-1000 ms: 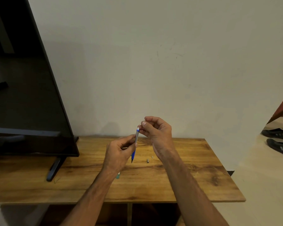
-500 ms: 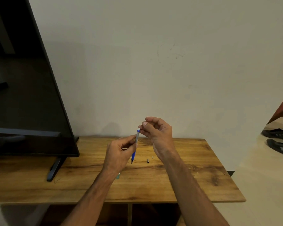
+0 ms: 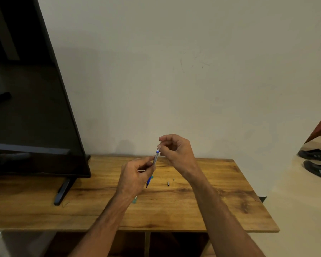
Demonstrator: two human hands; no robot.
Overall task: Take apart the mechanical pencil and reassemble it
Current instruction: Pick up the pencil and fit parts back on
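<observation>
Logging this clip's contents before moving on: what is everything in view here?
mechanical pencil: one, grey barrel with blue grip, held tilted above the table
small metal part: one, grey, on the table right of the pencil
tiny part: one, pale, just beyond it
teal object: count unclear, mostly hidden under the left wrist
wooden table: one, brown, against the wall
television: one, black, table's left end
shoes: two, black, floor at right
left hand: grips the pencil's barrel
right hand: pinches at the pencil's top end
</observation>
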